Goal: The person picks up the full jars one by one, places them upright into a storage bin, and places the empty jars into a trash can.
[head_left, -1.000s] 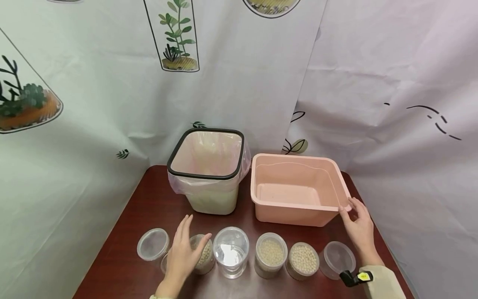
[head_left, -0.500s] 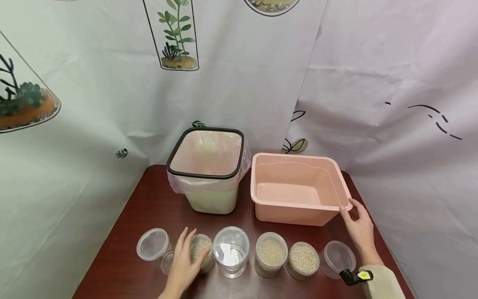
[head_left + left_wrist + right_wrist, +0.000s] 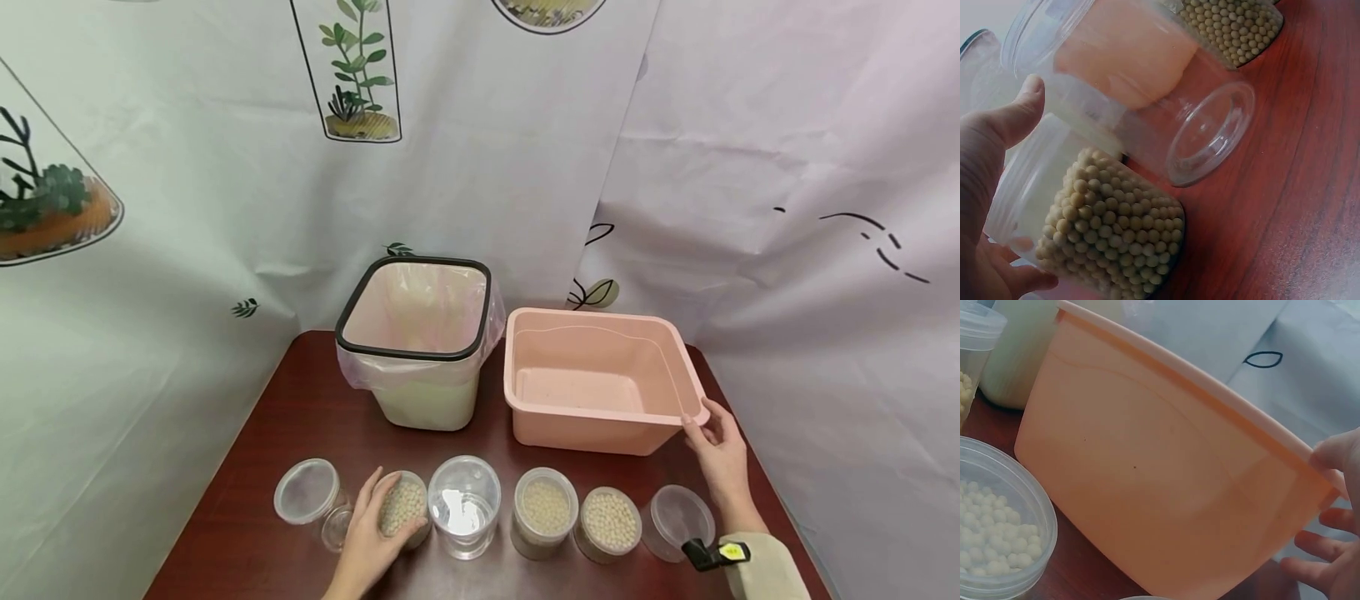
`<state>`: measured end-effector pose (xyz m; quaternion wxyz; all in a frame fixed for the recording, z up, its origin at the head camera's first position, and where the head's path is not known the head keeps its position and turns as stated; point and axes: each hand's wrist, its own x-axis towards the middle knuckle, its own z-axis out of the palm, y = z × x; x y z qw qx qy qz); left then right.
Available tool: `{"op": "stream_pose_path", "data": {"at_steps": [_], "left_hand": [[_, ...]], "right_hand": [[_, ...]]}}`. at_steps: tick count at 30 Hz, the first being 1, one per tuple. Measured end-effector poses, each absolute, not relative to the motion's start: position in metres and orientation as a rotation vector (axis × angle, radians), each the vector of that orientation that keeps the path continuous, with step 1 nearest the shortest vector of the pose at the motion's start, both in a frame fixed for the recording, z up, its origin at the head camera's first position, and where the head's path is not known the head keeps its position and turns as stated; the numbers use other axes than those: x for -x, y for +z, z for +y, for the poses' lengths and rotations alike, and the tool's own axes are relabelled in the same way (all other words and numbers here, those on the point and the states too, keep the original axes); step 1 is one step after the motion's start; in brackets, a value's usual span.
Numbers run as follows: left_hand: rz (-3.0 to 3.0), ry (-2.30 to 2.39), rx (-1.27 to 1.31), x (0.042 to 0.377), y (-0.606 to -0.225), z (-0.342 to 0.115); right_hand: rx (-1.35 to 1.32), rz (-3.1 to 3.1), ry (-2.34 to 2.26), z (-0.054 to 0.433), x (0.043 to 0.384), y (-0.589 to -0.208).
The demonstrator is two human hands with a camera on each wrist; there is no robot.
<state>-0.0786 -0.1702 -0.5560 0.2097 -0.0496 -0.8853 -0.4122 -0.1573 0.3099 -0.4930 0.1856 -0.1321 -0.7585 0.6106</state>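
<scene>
My left hand [image 3: 371, 529] is around a clear plastic jar of pale round beans [image 3: 405, 507], fingers on its far-left side and thumb across the near rim. In the left wrist view the beans [image 3: 1116, 231] fill the lower part of this jar, and the thumb [image 3: 1019, 115] lies along its mouth end. My right hand [image 3: 722, 458] grips the front right corner of a pink plastic basin [image 3: 592, 423], thumb at the rim and fingers round the outer side. The basin [image 3: 1147, 456] stands with its inside bare.
Right of the held jar stand an empty clear jar [image 3: 465, 500], two bean jars [image 3: 543, 508] [image 3: 607, 521] and another clear container [image 3: 681, 521]. Left of it are a clear lidded container [image 3: 307, 492] and a small clear one [image 3: 337, 529]. A bag-lined bin [image 3: 427, 404] stands behind.
My left hand has come down from above the bean jar and wrapped round it. The right hand keeps its grip on the basin's corner.
</scene>
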Motion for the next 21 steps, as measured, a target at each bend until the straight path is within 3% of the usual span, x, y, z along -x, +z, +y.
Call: {"op": "stream_pose_path", "data": {"at_steps": [6, 13, 21], "left_hand": [[-2.462, -1.155, 0.169, 0.078, -0.558, -0.171], [-2.414, -1.104, 0.238, 0.079, -0.559, -0.171], [-2.420, -1.091, 0.200, 0.079, -0.562, -0.172]], "right_hand": [[0.136, -1.929, 1.912, 0.326, 0.164, -0.519], [0.268, -1.955, 1.927, 0.313, 0.157, -0.499], [0.120, -1.812, 2.028, 0.357, 0.187, -0.570]]}}
